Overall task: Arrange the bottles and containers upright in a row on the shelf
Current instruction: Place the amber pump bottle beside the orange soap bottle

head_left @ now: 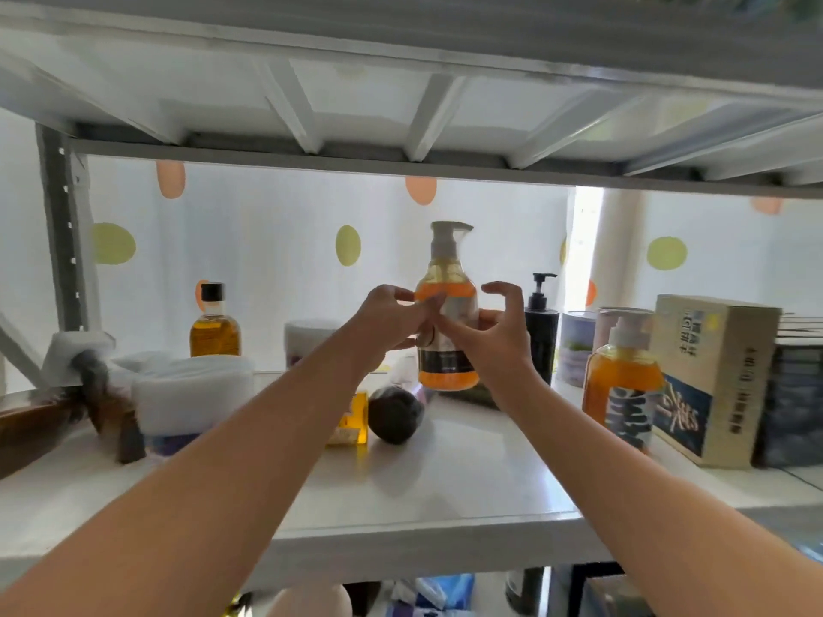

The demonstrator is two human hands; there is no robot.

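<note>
1. The tall pump bottle (pixel 446 322) stands upright near the middle of the white shelf (pixel 467 474), toward the back. Its body is clear plastic filled with orange liquid, with a pale pump head and a label that is white above and dark below.
2. The left hand (pixel 387 320) is at the bottle's left side, fingers curled and loosely apart, fingertips at or just off the label; whether they touch cannot be told.
3. The right hand (pixel 494 331) is at the bottle's right side, fingers spread and hooked, not closed on anything.
4. A shorter orange pump bottle (pixel 621 385) stands upright to the right, just beside a printed cardboard box (pixel 708 376).
5. A slim black pump bottle (pixel 541 325) stands upright behind the right hand.
6. A small amber bottle (pixel 215 322) with a black cap stands upright at the left rear, near a white round jar (pixel 311 338).
7. A dark bottle (pixel 396 414) lies on its side in front of the tall one, its round base toward the camera, next to a small yellow container (pixel 354 420).
8. Soft white padded items (pixel 191 394) and a brown spray bottle (pixel 107 403) crowd the left end.
9. The shelf top is smooth, glossy and white, on a grey metal frame (pixel 67 233) with a ribbed upper shelf (pixel 401 95) overhead.
10. Behind hangs a white curtain (pixel 267 260) with orange and yellow-green dots, lit from behind.
</note>
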